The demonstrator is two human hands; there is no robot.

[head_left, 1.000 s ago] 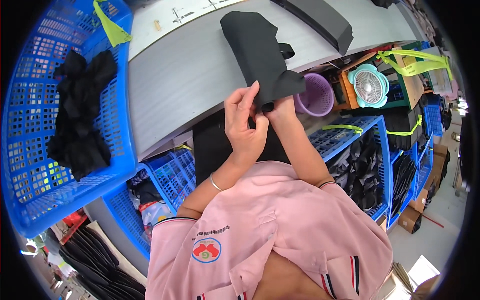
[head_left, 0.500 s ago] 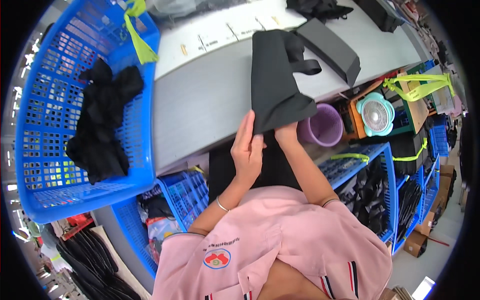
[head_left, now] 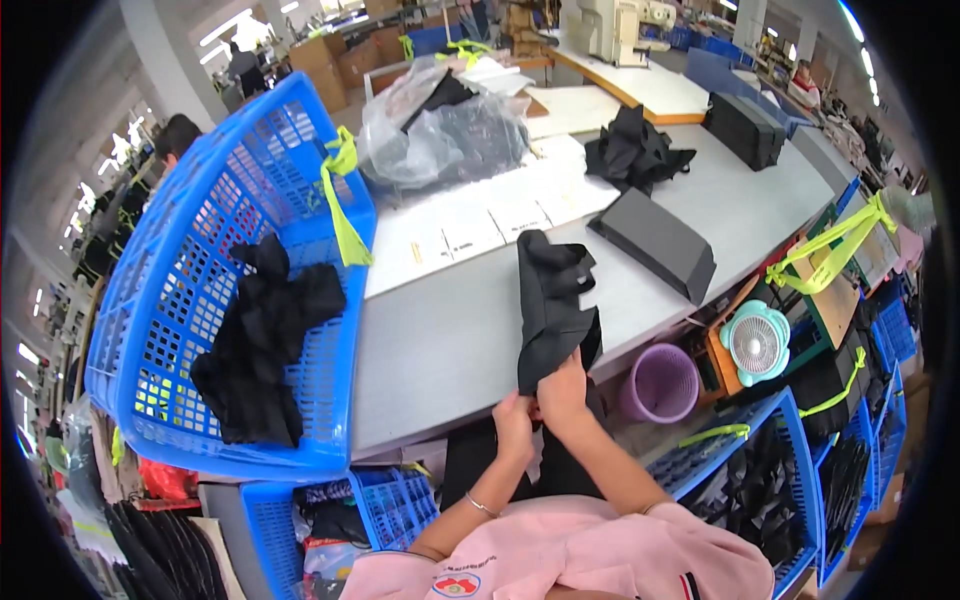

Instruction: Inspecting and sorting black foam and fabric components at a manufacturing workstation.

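Observation:
A black fabric piece lies on the grey table and hangs over its near edge. My left hand and my right hand are side by side at that edge, both pinching the fabric's lower end. A bracelet shows on my left wrist. The fabric's far end has loops or straps folded on the tabletop.
A big blue basket with black fabric pieces stands at the left. On the table are a flat black folded stack, a black fabric heap, a clear plastic bag, white papers. A purple bucket, small fan and blue crates sit at right.
The view has swung up and away, so the table shows farther off. Both hands have slid down to the fabric's lower end at the table edge, still holding it.

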